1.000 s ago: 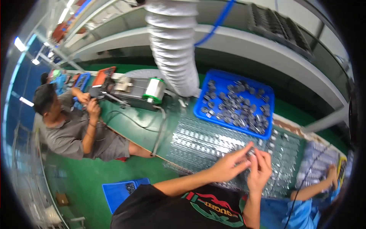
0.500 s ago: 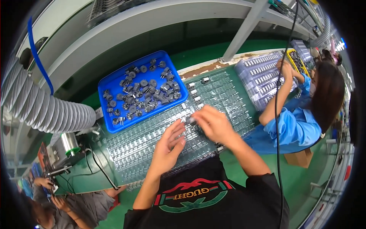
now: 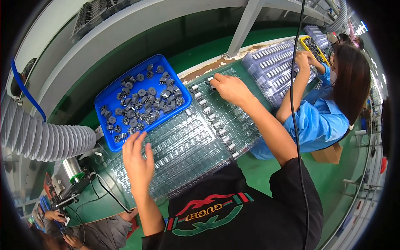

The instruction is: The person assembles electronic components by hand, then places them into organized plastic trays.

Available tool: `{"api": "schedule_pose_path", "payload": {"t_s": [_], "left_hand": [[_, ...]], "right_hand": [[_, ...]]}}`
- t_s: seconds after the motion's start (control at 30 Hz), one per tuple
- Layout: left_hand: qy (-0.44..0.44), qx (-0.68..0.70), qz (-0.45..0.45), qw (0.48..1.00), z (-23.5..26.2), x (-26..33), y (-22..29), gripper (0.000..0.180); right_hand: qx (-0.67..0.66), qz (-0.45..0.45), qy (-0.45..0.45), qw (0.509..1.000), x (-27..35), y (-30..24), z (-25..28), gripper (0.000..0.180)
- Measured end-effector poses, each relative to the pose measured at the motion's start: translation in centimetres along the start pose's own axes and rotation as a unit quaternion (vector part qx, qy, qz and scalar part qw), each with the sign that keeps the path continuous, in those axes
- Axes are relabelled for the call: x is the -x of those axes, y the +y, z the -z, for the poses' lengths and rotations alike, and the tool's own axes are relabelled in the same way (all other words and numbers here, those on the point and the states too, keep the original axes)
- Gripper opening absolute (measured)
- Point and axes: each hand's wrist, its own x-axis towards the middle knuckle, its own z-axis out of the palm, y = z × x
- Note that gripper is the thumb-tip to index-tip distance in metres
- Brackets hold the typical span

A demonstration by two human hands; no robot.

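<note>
My right hand (image 3: 230, 89) reaches to the far end of the right clear plastic tray (image 3: 237, 121). Its fingers pinch a small silver-and-black motor-like part (image 3: 210, 80) at the tray's surface, partly hidden by the fingertips. A line of similar small parts (image 3: 212, 117) sits in the slots along that tray's left side. My left hand (image 3: 138, 162) is open, fingers spread, above the left clear plastic tray (image 3: 175, 166), near the front edge of a blue bin (image 3: 143, 125). Nothing shows in it.
Dark grey round parts with pins (image 3: 143, 98) lie heaped in the blue bin. A ribbed white hose (image 3: 50, 137) and a metal cylinder device (image 3: 73, 170) stand left. At right a co-worker in blue (image 3: 318, 125) handles stacked trays (image 3: 273, 71). A black cable (image 3: 293, 100) hangs in front.
My hands have parted from near each other over the trays. The right has moved to the far end of the right tray; the left has moved left and opened wider. The view has shifted.
</note>
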Motion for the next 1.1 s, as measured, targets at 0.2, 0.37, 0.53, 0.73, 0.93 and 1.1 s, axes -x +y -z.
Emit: {"api": "schedule_pose_path", "payload": {"t_s": [0.2, 0.37, 0.53, 0.73, 0.93, 1.1], "left_hand": [[0.007, -0.049, 0.021, 0.999, 1.1, -1.7, -1.5, 0.029], [-0.023, -0.069, 0.031, 0.997, 0.0, -3.1, -2.1, 0.029], [-0.059, -0.104, 0.046, 0.992, -1.3, -3.8, -3.4, 0.03], [-0.041, -0.073, 0.081, 0.993, -1.9, -3.9, -4.2, 0.026], [-0.049, -0.025, 0.106, 0.993, -2.2, -4.1, -5.9, 0.022], [-0.052, 0.051, 0.14, 0.987, -2.2, -4.6, -6.7, 0.025]], "right_hand": [[0.055, 0.038, 0.028, 0.997, -0.4, -0.1, 0.0, 0.01], [0.091, 0.074, 0.023, 0.993, -0.3, 0.1, -0.6, 0.01], [0.104, 0.089, 0.045, 0.99, -0.2, 0.5, -1.3, 0.01], [0.112, 0.077, 0.084, 0.987, 0.6, 0.1, -2.1, 0.009], [0.129, 0.027, 0.123, 0.984, 1.2, -1.7, -0.5, 0.021], [-0.026, 0.038, 0.13, 0.99, 1.2, -7.1, 0.1, 0.008]]}}
